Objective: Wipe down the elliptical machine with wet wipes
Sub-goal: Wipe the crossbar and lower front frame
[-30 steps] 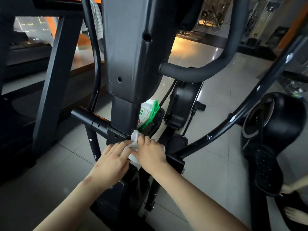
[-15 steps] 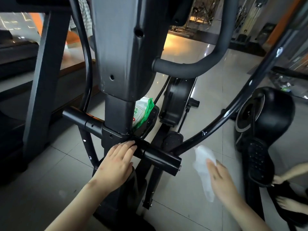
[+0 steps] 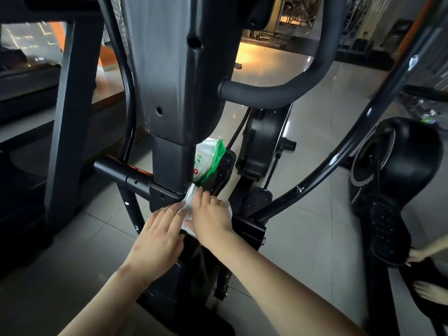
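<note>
Low down at the foot of the elliptical machine (image 3: pixel 174 81), both hands meet where the upright column joins the crossbar (image 3: pixel 121 173). The right hand (image 3: pixel 211 217) curls its fingers over a bunched white wet wipe (image 3: pixel 190 200) and presses it onto that joint. The left hand (image 3: pixel 157 236) lies just beside it, fingers straight and flat, their tips on the wipe's edge.

Room is tight. The column's edge stands directly ahead of the fingertips, and the pack of wet wipes (image 3: pixel 206 161), green flap upward, leans tilted just behind them on a black pedal (image 3: pixel 224 170). A curved handlebar (image 3: pixel 266 93) hangs overhead. To the right a thin swing arm (image 3: pixel 339 151) slants up, with bare tiled floor (image 3: pixel 303 238) open beneath it. A second dark frame (image 3: pixel 70 117) closes in the left side.

The column's long axis runs upright, leaning slightly. The crossbar runs from upper left to lower right beneath the hands, and the wipe lies stretched up towards the column's base.
</note>
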